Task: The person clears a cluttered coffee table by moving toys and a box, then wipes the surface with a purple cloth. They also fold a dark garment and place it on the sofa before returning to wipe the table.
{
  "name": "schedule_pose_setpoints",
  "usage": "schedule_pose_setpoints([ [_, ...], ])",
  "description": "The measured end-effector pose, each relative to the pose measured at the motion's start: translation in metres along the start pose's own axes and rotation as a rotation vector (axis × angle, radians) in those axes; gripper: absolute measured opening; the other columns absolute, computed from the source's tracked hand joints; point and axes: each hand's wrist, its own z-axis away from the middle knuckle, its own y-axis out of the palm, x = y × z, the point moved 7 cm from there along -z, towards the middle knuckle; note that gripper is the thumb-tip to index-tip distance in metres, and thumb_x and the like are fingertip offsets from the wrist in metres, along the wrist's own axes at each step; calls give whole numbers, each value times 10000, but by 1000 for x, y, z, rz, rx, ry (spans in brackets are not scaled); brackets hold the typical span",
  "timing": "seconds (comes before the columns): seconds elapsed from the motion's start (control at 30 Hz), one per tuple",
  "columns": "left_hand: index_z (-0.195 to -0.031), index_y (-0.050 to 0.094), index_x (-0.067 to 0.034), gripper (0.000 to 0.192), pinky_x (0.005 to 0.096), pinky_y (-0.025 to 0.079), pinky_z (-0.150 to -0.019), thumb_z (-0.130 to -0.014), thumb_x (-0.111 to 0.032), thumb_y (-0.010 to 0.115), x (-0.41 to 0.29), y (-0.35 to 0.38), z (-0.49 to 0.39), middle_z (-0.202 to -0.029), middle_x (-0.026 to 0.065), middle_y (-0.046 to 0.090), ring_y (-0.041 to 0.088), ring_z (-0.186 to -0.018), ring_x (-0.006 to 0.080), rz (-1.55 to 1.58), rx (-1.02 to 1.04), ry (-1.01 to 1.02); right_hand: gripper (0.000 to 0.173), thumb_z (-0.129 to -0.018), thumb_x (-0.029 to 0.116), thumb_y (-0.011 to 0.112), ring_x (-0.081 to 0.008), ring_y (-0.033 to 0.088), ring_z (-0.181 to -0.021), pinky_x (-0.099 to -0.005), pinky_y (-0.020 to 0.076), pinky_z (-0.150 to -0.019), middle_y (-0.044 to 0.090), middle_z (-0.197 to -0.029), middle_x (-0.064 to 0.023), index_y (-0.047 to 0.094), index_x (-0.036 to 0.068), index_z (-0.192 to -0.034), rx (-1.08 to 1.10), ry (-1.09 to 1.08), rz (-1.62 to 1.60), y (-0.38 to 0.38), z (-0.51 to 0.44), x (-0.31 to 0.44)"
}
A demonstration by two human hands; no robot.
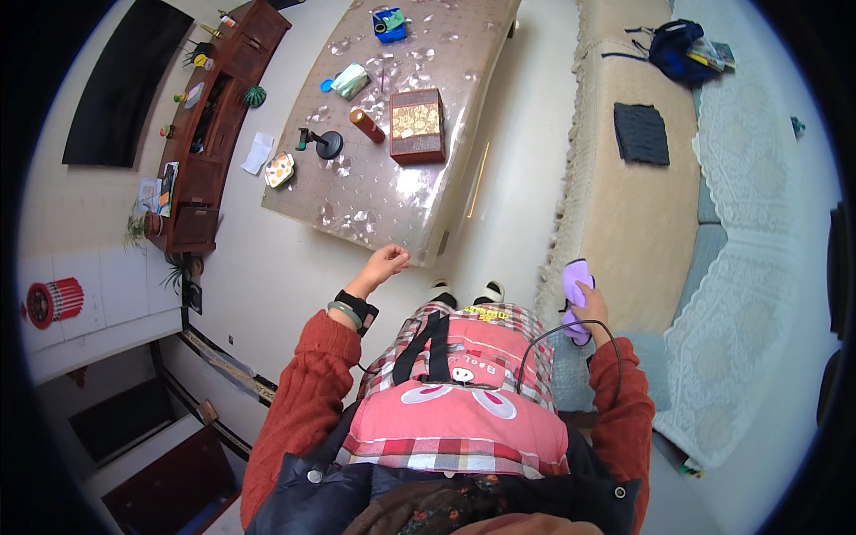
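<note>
My right hand (588,306) grips a folded purple cloth (576,287) with dark edging, beside the sofa's near end. Part of the cloth hangs below the fingers. A thin black cable (568,324) arcs from the apron front to my right forearm. My left hand (382,267) hovers just off the near end of the low table (361,231); its fingers are loosely bent and nothing shows in them. A black band and a green bangle (345,313) circle that wrist. Between my arms is a pink and checked apron (468,408).
On the table stand a patterned box (417,127), a reddish-brown cylinder (367,126), a black phone stand (328,144), a tissue pack (350,81) and a blue basket (389,25). The sofa (638,221) holds a folded dark cloth (640,134) and a backpack (677,52). A wooden cabinet (212,134) lines the left wall.
</note>
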Motion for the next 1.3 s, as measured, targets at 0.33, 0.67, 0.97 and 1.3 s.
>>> schedule_pose_setpoints([
  [0.33,-983,536,-65,209,241,452,-722,-870,-238,572,-33,-8,-70,-915,8,556,574,-838,116,2,-81,-37,556,-660,151,672,-348,533,-958,-395,455,-821,525,-1041,-182,527,224,-1192,76,-450,141,-38,-171,138],
  [0.67,-995,546,-44,218,260,459,-714,-848,-200,588,-111,-43,-201,-884,34,580,558,-783,119,169,-219,72,579,-665,117,624,-364,538,-909,-415,469,-793,515,-1054,-172,504,244,-1217,225,-655,348,-60,-379,270],
  [0.97,-1126,510,-19,386,364,437,-860,-787,-172,616,-175,-70,-230,-1116,188,531,526,-1019,311,-240,-361,66,574,-704,3,544,-366,491,-942,-423,489,-741,465,-1135,-152,497,253,-1219,49,-834,436,-17,-509,399],
  [1.3,-1318,356,-122,620,422,347,-987,-769,-190,636,-182,-54,-269,-1370,275,261,383,-1172,436,-285,-524,-186,423,-819,135,490,-312,493,-982,-458,511,-656,430,-1186,-102,461,235,-1228,314,-1340,869,144,-586,453],
])
